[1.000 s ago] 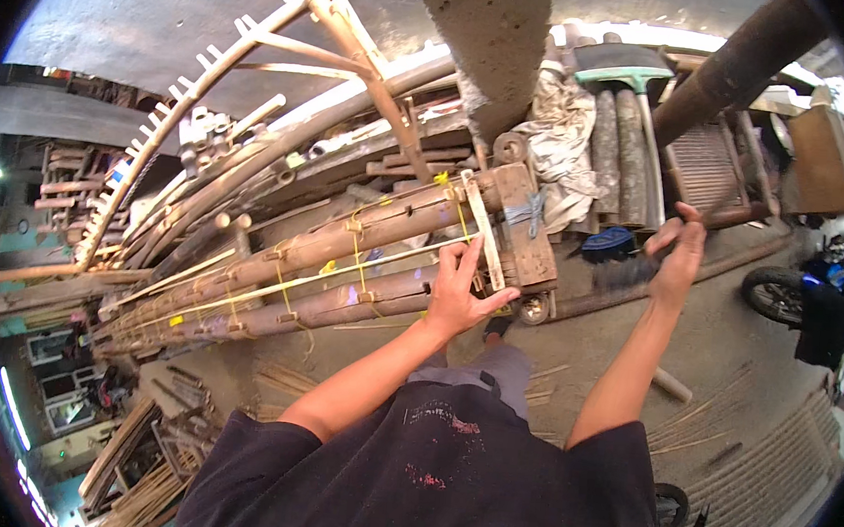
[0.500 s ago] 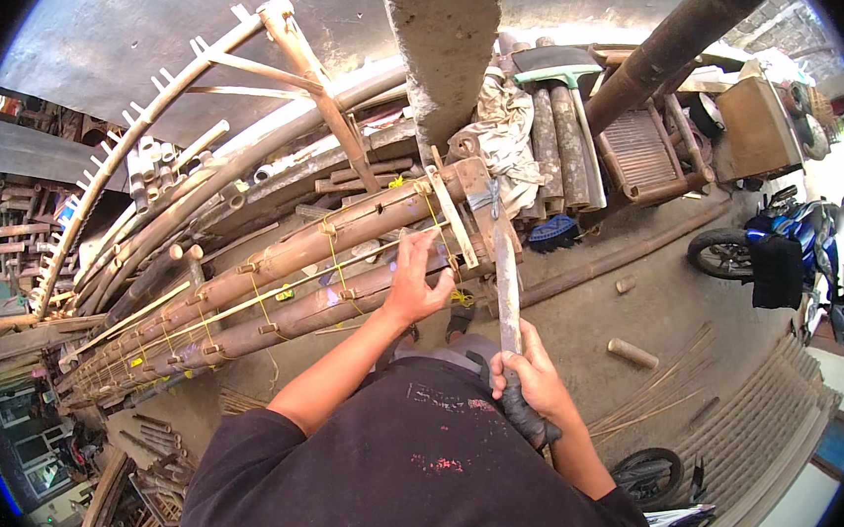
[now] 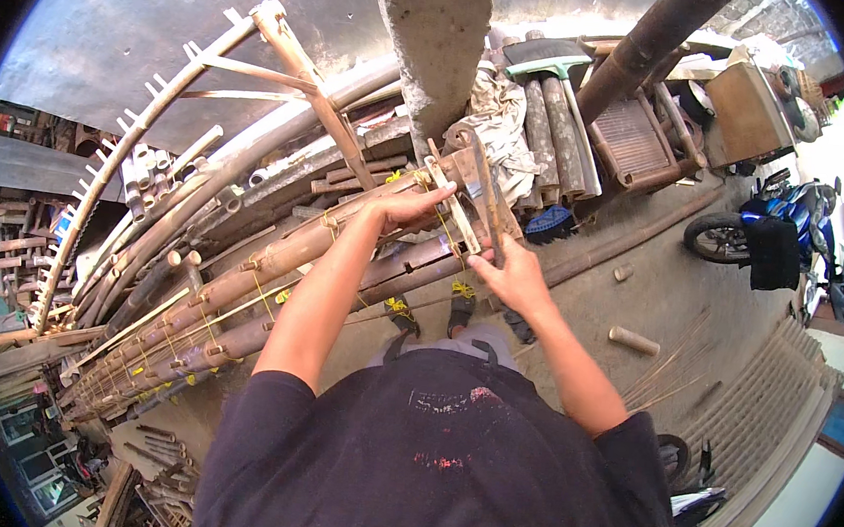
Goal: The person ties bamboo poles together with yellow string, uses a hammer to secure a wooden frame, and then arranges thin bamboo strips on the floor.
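Bamboo bundle (image 3: pixel 242 289) left of concrete pillar (image 3: pixel 439 47), motorcycle (image 3: pixel 781 232) right.

Head-worn fisheye looks steeply down, close over the hands (image 3: pixel 464 237).

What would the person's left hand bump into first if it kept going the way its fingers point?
Probably the pale wooden slat lying across the end of the bamboo pole bundle. The left hand already rests on the bundle, fingertips close to the slat; depth is hard to judge.

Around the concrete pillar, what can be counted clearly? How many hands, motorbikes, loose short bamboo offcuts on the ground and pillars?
Hands: 2, left hand and right hand
Motorbike: 1
Short bamboo offcuts: 2
Concrete pillar: 1
Total: 6
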`<state>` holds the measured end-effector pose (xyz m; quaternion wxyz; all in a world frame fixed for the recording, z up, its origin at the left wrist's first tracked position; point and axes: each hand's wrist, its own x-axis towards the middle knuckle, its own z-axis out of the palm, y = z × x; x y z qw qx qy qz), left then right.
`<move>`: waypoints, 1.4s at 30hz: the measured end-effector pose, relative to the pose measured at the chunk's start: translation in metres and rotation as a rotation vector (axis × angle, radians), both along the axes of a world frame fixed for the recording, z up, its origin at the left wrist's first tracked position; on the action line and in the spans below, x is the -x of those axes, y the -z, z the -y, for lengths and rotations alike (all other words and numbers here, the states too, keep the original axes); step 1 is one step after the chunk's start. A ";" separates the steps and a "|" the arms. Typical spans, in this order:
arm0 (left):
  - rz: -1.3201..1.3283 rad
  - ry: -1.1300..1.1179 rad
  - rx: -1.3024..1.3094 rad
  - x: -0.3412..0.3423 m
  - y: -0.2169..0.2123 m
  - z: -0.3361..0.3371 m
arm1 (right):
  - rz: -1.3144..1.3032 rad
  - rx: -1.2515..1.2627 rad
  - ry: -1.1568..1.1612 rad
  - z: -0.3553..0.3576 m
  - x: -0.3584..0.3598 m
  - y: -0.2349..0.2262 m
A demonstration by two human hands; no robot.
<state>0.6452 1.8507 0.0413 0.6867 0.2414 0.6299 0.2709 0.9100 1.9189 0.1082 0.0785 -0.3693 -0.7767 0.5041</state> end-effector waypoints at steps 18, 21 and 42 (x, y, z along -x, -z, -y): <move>0.231 -0.026 -0.032 -0.008 -0.007 0.000 | 0.132 -0.012 0.043 0.005 0.022 0.012; 0.157 -0.004 0.012 -0.011 -0.033 -0.002 | 0.078 0.007 0.065 0.007 0.020 0.015; -0.754 -0.165 -0.298 -0.033 -0.027 0.025 | 0.444 0.236 -0.521 -0.038 -0.024 -0.092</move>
